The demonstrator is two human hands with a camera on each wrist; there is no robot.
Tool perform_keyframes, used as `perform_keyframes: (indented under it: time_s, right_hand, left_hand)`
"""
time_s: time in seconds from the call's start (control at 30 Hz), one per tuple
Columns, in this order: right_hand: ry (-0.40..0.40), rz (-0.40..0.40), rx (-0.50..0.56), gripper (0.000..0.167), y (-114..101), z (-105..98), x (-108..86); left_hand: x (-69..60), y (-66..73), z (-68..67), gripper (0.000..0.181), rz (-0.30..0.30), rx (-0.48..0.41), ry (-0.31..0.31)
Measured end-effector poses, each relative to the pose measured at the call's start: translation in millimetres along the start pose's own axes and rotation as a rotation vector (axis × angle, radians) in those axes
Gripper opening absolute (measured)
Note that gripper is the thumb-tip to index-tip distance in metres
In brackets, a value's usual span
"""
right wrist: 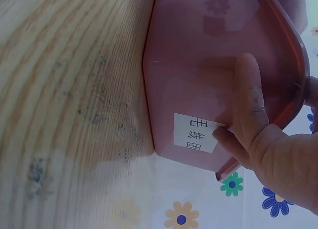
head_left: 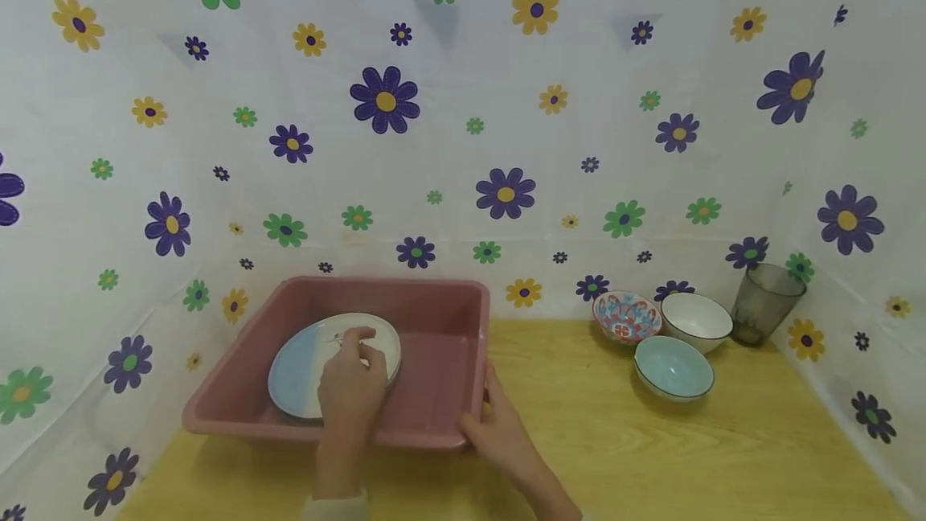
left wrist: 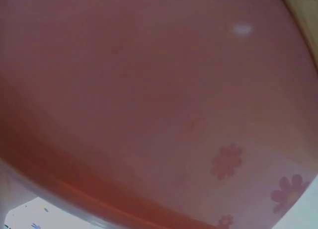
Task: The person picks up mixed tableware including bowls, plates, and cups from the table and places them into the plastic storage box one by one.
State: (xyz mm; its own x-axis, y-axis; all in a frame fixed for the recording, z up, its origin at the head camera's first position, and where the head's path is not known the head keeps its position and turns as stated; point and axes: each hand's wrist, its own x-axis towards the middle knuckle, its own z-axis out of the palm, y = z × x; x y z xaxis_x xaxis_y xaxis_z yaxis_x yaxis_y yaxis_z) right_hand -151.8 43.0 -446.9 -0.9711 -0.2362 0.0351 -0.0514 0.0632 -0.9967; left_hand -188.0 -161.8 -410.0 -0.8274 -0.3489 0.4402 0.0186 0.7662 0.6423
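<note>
A pink basin [head_left: 434,376] stands at the left of the table, with oval plates, one blue and white plate [head_left: 297,376] on top, lying in its left half. Over that plate is my left hand [head_left: 350,392], its fingers bent; whether it touches or holds a plate I cannot tell. The left wrist view is filled by the basin's pink wall [left wrist: 149,90], with no fingers visible. My right hand [head_left: 506,436] grips the basin's near right corner. In the right wrist view, the fingers of this hand [right wrist: 268,139] lie against the outer wall beside a white label [right wrist: 194,132].
At the back right stand a red patterned bowl [head_left: 626,318], a white bowl [head_left: 696,320], a light blue bowl [head_left: 674,368] and a grey translucent cup [head_left: 765,308]. A flower-print sheet [head_left: 448,159] hangs behind and beside the wooden table [head_left: 615,441].
</note>
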Motion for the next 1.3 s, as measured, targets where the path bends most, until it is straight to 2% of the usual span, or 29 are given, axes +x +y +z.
perform_keyframes:
  time_s: [0.2,0.4,0.67,0.87,1.3]
  right_hand:
    - [-0.01,0.011,-0.007,0.095,-0.9,1.1,-1.2]
    - [-0.017,-0.002,-0.052,0.093,-4.6,-1.9,-1.7]
    - [-0.03,0.055,-0.041,0.093,-1.7,-0.7,-3.8]
    - [-0.038,0.053,-0.049,0.093,-1.4,-3.4,-3.6]
    - [-0.072,0.073,-0.054,0.091,-2.5,-9.3,-4.1]
  left_hand:
    - [-9.0,9.0,-10.0,0.03,0.004,-0.009,-0.07]
    - [-14.3,14.5,-12.3,0.028,0.044,-0.03,-0.054]
    - [-15.9,15.1,-15.4,0.027,0.044,-0.015,-0.079]
    - [-14.7,18.3,-17.7,0.027,0.027,-0.02,-0.11]
    - [-14.3,17.2,-20.4,0.027,0.038,-0.023,-0.109]
